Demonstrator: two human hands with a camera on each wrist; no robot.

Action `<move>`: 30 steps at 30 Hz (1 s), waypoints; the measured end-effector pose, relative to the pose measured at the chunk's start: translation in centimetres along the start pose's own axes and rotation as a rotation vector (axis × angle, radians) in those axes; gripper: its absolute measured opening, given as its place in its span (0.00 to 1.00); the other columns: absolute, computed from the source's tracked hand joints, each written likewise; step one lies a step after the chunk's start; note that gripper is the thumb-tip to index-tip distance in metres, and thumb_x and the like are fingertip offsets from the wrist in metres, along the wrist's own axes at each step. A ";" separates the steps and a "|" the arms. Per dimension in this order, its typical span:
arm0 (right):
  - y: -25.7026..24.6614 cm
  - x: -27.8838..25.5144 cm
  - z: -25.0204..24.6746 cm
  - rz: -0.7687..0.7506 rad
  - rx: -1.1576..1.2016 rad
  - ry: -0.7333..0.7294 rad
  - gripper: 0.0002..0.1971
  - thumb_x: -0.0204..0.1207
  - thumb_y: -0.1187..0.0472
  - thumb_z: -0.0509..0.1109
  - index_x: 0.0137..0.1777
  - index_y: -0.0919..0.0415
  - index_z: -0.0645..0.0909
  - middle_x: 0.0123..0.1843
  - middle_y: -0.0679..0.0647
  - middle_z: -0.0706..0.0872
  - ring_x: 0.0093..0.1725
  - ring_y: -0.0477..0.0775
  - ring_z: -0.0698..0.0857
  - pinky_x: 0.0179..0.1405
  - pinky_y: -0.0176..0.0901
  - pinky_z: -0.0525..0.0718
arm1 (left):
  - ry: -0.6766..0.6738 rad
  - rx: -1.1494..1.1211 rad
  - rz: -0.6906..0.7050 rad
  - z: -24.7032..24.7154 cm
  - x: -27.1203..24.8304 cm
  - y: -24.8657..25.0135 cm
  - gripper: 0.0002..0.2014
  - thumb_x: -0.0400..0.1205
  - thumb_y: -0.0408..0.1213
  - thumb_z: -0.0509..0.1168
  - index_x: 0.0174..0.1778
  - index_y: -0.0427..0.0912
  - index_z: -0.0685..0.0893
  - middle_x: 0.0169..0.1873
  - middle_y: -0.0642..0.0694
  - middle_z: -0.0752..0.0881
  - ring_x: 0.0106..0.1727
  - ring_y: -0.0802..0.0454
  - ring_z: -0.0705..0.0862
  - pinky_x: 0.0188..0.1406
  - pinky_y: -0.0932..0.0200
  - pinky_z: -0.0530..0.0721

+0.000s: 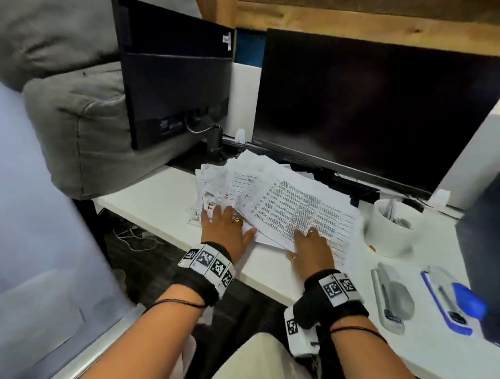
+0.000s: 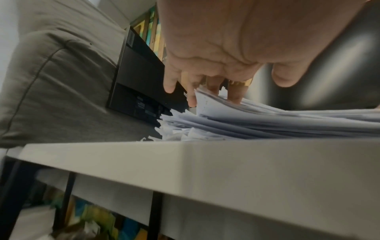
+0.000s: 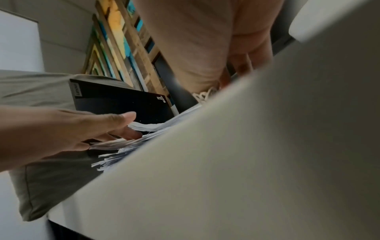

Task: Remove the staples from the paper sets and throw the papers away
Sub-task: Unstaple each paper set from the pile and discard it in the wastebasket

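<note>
Job: tidying a messy pile of printed papers (image 1: pixel 286 197).
Where the papers are: on the white desk (image 1: pixel 159 200), fanned out just in front of the big dark monitor (image 1: pixel 367 108). Many corners stick out on the left side.
Left hand (image 1: pixel 228 226): spread flat, with straight fingers touching the left edge of the pile. It pinches nothing.
Right hand (image 1: pixel 312 247): lies on the near corner of the top sheet, thumb by the paper's edge. I cannot tell if it pinches the sheets or only presses on them.
Step now: I think the hands are getting set on both sides of the pile, which is still messy.
Next move: probably push both hands toward each other, slowly, so the sheets slide into one neat stack.
Watch out: the white cup (image 1: pixel 394 229) stands near the right side and could get bumped.
</note>
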State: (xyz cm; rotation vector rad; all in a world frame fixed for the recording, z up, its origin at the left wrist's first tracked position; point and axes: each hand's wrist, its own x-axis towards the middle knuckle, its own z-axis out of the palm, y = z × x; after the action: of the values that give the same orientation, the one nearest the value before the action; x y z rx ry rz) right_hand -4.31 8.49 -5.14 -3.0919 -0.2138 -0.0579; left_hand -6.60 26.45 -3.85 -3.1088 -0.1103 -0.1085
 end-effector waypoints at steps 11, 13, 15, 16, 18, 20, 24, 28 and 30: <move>1.5 -5.0 0.0 -0.184 0.209 0.221 0.22 0.81 0.67 0.56 0.73 0.53 0.73 0.57 0.60 0.86 0.54 0.62 0.84 0.46 0.44 0.79 | 0.245 -0.611 -0.177 -3.3 1.7 0.1 0.28 0.81 0.61 0.53 0.54 0.39 0.85 0.56 0.39 0.84 0.61 0.40 0.79 0.66 0.45 0.72; 1.7 -5.9 0.3 -0.237 0.296 0.177 0.18 0.83 0.61 0.59 0.72 0.54 0.76 0.61 0.59 0.85 0.59 0.60 0.83 0.52 0.44 0.79 | 0.206 -0.673 -0.143 -3.7 1.8 -0.2 0.15 0.81 0.44 0.62 0.54 0.37 0.86 0.53 0.38 0.87 0.56 0.41 0.82 0.54 0.58 0.75; 1.8 -6.3 0.6 -0.271 0.333 0.081 0.19 0.83 0.53 0.61 0.69 0.58 0.78 0.66 0.58 0.83 0.65 0.58 0.80 0.61 0.46 0.78 | 0.178 -0.688 -0.150 -3.8 1.3 -0.4 0.11 0.80 0.33 0.62 0.54 0.35 0.85 0.53 0.38 0.86 0.55 0.42 0.82 0.48 0.62 0.72; 1.8 -6.4 0.7 -0.259 0.356 0.050 0.20 0.82 0.50 0.61 0.68 0.60 0.79 0.66 0.59 0.82 0.66 0.58 0.80 0.64 0.48 0.77 | 0.187 -0.705 -0.168 -3.8 0.8 -0.4 0.10 0.80 0.31 0.61 0.55 0.35 0.83 0.54 0.38 0.86 0.55 0.42 0.82 0.48 0.61 0.73; 2.2 -6.1 0.5 -0.177 0.434 0.078 0.22 0.82 0.50 0.63 0.71 0.62 0.76 0.70 0.61 0.78 0.71 0.58 0.75 0.70 0.50 0.73 | 0.240 -0.725 -0.206 -3.6 -0.5 -0.5 0.10 0.82 0.31 0.60 0.58 0.35 0.79 0.55 0.37 0.85 0.56 0.40 0.82 0.53 0.56 0.75; 2.9 -5.9 0.0 -0.040 0.480 0.188 0.26 0.81 0.54 0.64 0.78 0.59 0.66 0.79 0.60 0.66 0.80 0.57 0.63 0.78 0.51 0.63 | 0.296 -0.722 -0.247 -3.3 -1.5 -0.9 0.10 0.83 0.31 0.59 0.59 0.37 0.77 0.56 0.37 0.85 0.58 0.38 0.81 0.58 0.50 0.76; 5.1 -6.1 -1.4 0.221 0.593 0.415 0.36 0.77 0.59 0.70 0.81 0.59 0.56 0.82 0.62 0.59 0.81 0.61 0.56 0.80 0.55 0.59 | 0.340 -0.767 -0.327 -2.3 -2.5 -2.2 0.11 0.83 0.31 0.58 0.61 0.37 0.76 0.56 0.36 0.84 0.59 0.36 0.81 0.62 0.47 0.75; 6.8 -6.5 -2.1 0.268 0.760 0.497 0.26 0.76 0.61 0.72 0.73 0.60 0.70 0.71 0.62 0.74 0.71 0.62 0.72 0.70 0.49 0.70 | 0.340 -0.838 -0.319 -1.0 -3.5 -3.8 0.12 0.84 0.33 0.59 0.62 0.35 0.76 0.56 0.35 0.84 0.58 0.37 0.81 0.60 0.48 0.76; 7.4 -6.9 -2.6 0.285 0.856 0.528 0.16 0.76 0.65 0.71 0.64 0.61 0.79 0.64 0.62 0.81 0.65 0.61 0.77 0.65 0.48 0.73 | 0.306 -0.828 -0.265 -0.5 -4.0 -4.3 0.12 0.83 0.34 0.60 0.62 0.36 0.76 0.56 0.35 0.84 0.58 0.37 0.82 0.60 0.47 0.77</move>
State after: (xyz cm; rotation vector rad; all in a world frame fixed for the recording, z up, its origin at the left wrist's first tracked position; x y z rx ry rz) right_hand -10.19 0.13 -3.10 -2.1306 0.1828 -0.5861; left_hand -10.96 30.41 -3.53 -3.7954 -0.6105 -0.8297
